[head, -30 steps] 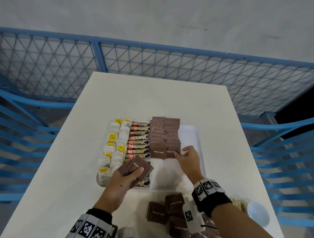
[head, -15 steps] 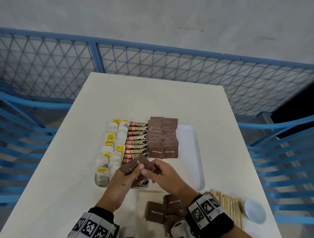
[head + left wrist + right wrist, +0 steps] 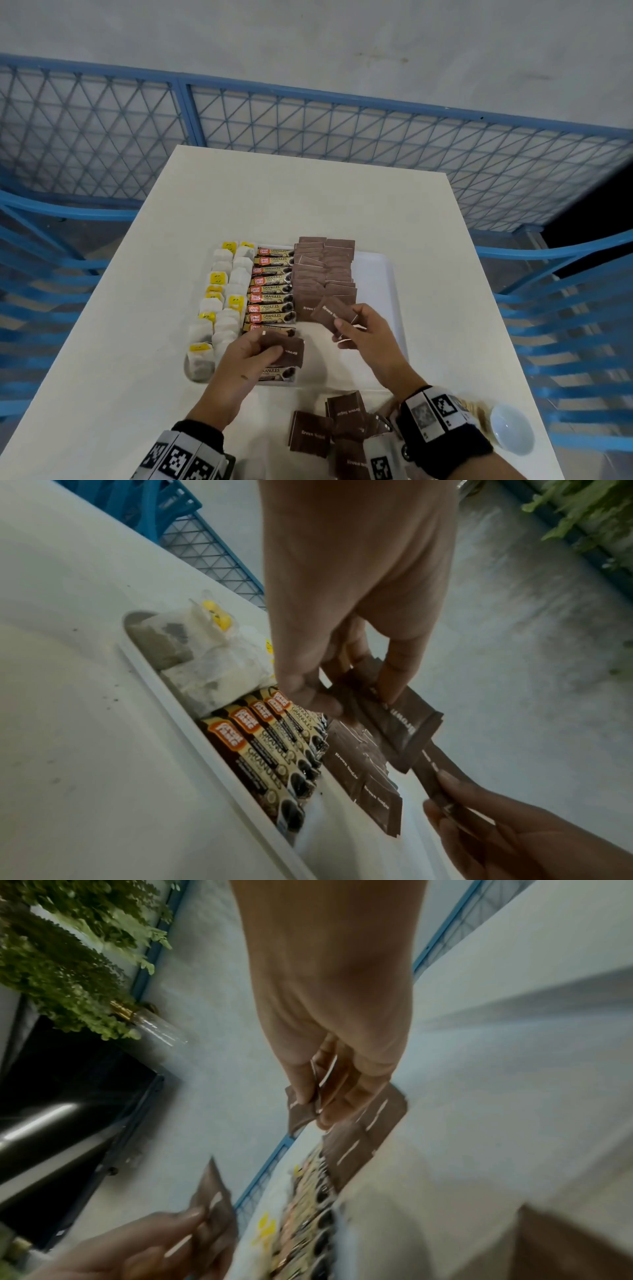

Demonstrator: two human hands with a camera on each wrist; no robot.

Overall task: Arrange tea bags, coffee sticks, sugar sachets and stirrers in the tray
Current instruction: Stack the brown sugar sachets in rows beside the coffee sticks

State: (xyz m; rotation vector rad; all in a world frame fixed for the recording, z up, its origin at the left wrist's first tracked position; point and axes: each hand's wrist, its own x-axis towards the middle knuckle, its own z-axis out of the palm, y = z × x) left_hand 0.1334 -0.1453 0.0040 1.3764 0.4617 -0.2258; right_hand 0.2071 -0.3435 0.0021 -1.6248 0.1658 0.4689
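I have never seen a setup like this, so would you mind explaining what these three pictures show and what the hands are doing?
There is no machine here: a person works with two bare hands, wearing one camera on the head and one on each wrist, on bands with black-and-white markers. The wide picture is the head view, looking down at a white table. The other two look along each hand at its fingers.

On the table sits a white tray filled in columns: tea bags with yellow tags, coffee sticks, then brown sugar sachets.

The left hand holds a small stack of sachets; the right hand pinches more sachets near the end of the rows. Loose sachets, some wooden stirrers and a small white bowl lie by the near edge.
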